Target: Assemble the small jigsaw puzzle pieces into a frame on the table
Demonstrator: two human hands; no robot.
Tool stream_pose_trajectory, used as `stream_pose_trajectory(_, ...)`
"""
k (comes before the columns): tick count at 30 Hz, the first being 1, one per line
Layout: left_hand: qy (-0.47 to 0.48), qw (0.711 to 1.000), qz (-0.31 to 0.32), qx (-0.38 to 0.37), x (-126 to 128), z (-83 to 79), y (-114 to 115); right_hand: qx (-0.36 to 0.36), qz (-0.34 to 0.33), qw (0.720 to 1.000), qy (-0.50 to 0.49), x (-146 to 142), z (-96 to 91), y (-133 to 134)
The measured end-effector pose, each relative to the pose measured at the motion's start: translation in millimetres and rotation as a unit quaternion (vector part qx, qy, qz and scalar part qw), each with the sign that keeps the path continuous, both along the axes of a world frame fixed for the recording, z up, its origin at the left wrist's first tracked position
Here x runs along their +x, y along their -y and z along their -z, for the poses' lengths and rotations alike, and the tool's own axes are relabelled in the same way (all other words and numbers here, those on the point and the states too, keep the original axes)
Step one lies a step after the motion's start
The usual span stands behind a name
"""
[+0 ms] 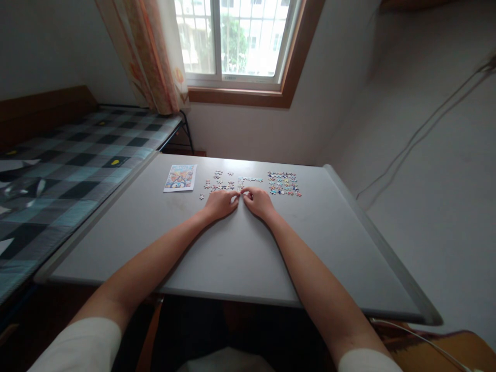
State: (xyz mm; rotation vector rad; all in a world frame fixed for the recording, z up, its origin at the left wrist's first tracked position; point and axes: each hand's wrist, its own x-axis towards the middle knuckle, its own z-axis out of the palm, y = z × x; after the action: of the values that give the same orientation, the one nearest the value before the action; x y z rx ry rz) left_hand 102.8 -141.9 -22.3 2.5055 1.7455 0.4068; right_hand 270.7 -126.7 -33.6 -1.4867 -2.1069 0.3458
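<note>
My left hand (221,203) and my right hand (258,201) meet at the middle of the table, fingertips almost touching. Both are closed in a pinch at the lower left end of a joined strip of jigsaw pieces (251,180), which forms a corner shape. The small jigsaw piece at the fingertips is mostly covered by them. Loose jigsaw pieces (219,183) lie scattered just beyond my left hand, one single piece (202,197) apart to its left. To the right of my right hand, many more pieces (282,183) are laid out in rows.
A colourful printed picture sheet (180,178) lies on the grey table (232,258) at the left. A bed with a checked cover (116,139) stands along the left side. Beyond the table are a window (236,41) and a curtain (151,51). A cable (418,132) hangs along the right wall.
</note>
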Motion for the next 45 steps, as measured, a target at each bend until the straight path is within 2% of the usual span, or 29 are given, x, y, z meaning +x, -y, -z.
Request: stream_pose_trajectory(45, -0.003, 1.000, -0.005, -0.004, 1.0, -1.1, 0.5, 0.003, 0.001, 1.000, 0.003, 0.1, 0.2, -0.6)
